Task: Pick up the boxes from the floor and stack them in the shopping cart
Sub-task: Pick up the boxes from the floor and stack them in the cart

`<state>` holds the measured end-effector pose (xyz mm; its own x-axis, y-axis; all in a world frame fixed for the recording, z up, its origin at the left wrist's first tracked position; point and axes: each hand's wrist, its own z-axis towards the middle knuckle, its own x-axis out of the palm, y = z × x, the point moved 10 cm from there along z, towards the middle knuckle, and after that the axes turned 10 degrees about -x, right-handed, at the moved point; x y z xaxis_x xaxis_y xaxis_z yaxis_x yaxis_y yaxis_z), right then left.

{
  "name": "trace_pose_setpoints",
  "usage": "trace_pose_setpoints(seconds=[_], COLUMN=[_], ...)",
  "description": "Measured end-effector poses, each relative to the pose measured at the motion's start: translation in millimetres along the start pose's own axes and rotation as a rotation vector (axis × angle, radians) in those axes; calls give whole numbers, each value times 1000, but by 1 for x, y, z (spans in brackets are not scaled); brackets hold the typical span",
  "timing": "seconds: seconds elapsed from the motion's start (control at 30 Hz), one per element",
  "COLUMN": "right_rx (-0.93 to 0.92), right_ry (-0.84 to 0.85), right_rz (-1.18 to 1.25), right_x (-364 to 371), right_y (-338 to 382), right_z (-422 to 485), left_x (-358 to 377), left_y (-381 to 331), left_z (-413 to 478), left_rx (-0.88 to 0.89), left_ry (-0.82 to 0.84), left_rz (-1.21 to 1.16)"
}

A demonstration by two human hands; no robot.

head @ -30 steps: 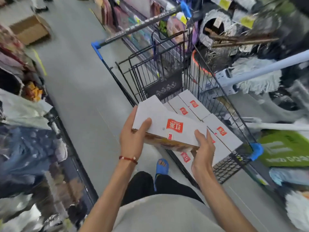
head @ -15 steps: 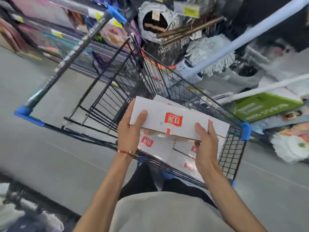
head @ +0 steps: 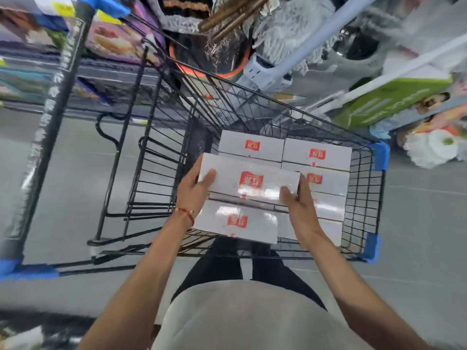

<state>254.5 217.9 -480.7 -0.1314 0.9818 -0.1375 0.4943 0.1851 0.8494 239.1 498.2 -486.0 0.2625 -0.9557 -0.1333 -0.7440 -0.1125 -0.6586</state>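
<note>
Now that the flat white cardboard box with the red label (head: 249, 179) has come down from chest height to sit low inside the black wire shopping cart (head: 364, 198), it is almost in its place. A second ago it was held over the cart's near edge; now it hangs just above the other white boxes (head: 316, 157) that lie in neat rows on the cart floor. I think the job right now is to set this box down on the pile, and only a small drop is left.

The left hand (head: 193, 192) grips the box's left end, with the thumb on top and the fingers curled under. The right hand (head: 299, 202) grips the right end the same way. Both hands are closed on the box, and it looks level, with a slight tilt.

The boxes are long, thin and flat, with sharp corners. Their tops look smooth and shiny, as if wrapped in clear film, because light bounces off them. That could make them a bit slippery. Each has a small red square mark (head: 251, 180) in the middle.

The cart is made of thin black metal bars with blue plastic corners (head: 380, 155). The grey floor (head: 417, 223) looks smooth and hard. A red string bracelet (head: 187, 214) is on the left wrist.
</note>
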Motion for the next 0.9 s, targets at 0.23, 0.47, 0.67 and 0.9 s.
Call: trace_pose_setpoints(seconds=[0.23,0.47,0.67,0.9], right_rx=[80,139,207,220], right_ry=[0,-28,30,-98], right_rz=[-15,-77,-85,-86], right_x=[18,20,25,26], right_y=[-34,-52,-66,-61], right_z=[-1,4,1,-8], left_x=[-9,1,4,5], left_y=[40,54,73,59], left_z=[24,27,32,28], left_rx=[-108,-213,-276,-247], left_ry=[-5,18,-19,-44], left_rz=[155,187,312,274])
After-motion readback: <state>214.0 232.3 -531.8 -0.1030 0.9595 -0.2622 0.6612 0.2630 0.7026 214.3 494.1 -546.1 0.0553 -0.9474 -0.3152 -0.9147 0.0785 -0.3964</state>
